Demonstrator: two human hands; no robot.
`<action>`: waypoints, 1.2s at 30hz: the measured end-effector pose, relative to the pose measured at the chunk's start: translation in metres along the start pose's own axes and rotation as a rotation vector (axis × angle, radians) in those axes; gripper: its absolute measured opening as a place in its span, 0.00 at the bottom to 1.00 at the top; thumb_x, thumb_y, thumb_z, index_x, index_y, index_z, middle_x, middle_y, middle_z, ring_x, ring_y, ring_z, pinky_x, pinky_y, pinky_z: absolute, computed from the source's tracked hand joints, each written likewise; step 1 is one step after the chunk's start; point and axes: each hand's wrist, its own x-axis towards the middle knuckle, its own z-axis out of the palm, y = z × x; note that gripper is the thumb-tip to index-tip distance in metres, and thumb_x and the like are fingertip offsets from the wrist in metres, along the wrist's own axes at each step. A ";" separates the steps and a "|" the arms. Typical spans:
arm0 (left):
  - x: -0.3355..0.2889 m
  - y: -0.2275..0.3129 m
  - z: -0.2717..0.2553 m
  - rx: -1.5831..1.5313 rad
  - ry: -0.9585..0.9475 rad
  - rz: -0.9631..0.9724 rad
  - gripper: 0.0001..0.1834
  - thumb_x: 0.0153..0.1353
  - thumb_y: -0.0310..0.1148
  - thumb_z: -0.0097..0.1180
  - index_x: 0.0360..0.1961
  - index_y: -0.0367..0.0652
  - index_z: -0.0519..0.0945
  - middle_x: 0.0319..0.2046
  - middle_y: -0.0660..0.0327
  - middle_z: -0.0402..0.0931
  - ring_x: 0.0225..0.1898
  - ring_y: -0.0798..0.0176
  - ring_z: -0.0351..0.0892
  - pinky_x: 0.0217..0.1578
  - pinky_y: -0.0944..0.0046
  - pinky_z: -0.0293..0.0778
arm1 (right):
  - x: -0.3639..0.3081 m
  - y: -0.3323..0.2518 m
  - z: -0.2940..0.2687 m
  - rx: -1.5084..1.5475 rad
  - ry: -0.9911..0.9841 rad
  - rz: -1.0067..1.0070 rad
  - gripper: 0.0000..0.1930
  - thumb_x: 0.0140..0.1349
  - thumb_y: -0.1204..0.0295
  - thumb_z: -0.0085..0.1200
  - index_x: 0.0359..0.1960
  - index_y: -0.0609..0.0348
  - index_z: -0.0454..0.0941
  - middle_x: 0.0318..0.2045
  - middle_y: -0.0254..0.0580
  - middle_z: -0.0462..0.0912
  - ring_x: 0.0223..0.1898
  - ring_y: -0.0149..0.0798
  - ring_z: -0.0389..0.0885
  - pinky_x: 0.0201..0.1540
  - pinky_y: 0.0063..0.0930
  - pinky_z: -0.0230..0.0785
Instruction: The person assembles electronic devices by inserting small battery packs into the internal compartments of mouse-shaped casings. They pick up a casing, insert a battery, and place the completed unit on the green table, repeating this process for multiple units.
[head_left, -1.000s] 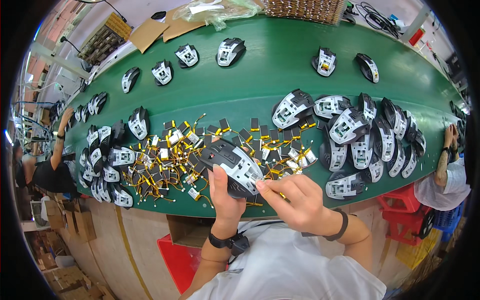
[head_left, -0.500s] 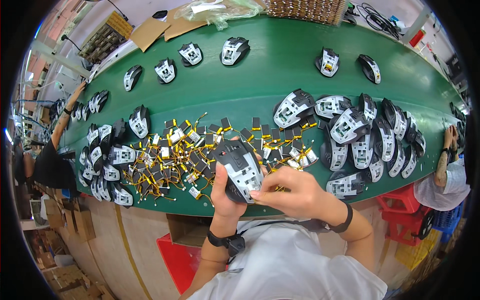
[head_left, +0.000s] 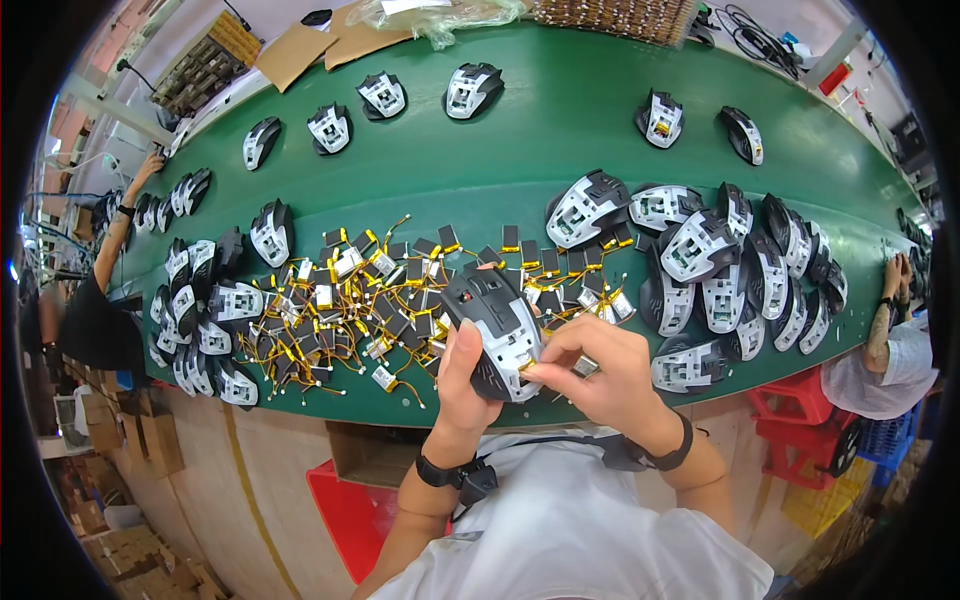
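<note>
My left hand [head_left: 466,385] is wrapped round a black-and-silver computer mouse [head_left: 497,325], its top cover off and its inner frame facing up. My right hand [head_left: 600,375] is closed in a pinch at the mouse's near right end. A bit of yellow shows at its fingertips, against the frame. Inside its curled fingers a small silver battery [head_left: 585,367] partly shows; the fingers hide the rest. Beyond and left of the mouse lies a heap of small batteries [head_left: 330,320] with yellow tape and thin wires, spread on the green table [head_left: 560,110].
More opened mice crowd the right [head_left: 700,245] and left [head_left: 205,300] of the heap. Several others stand in a row farther back. A woven basket [head_left: 612,20] and cardboard sheets [head_left: 297,57] lie at the far edge. Other people work at the left and right ends.
Both hands and the mouse have shifted slightly right. My right fingertips have moved a little up along the mouse, and yellow now shows at them. At far left, another person's hand has moved.
</note>
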 end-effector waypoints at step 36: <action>0.005 0.005 0.019 -0.247 0.206 0.268 0.32 0.70 0.60 0.36 0.63 0.47 0.64 0.47 0.50 0.76 0.42 0.51 0.80 0.37 0.60 0.79 | -0.028 -0.008 0.043 -0.470 0.213 -0.361 0.28 0.41 0.81 0.56 0.51 0.63 0.78 0.51 0.43 0.79 0.42 0.42 0.75 0.43 0.31 0.69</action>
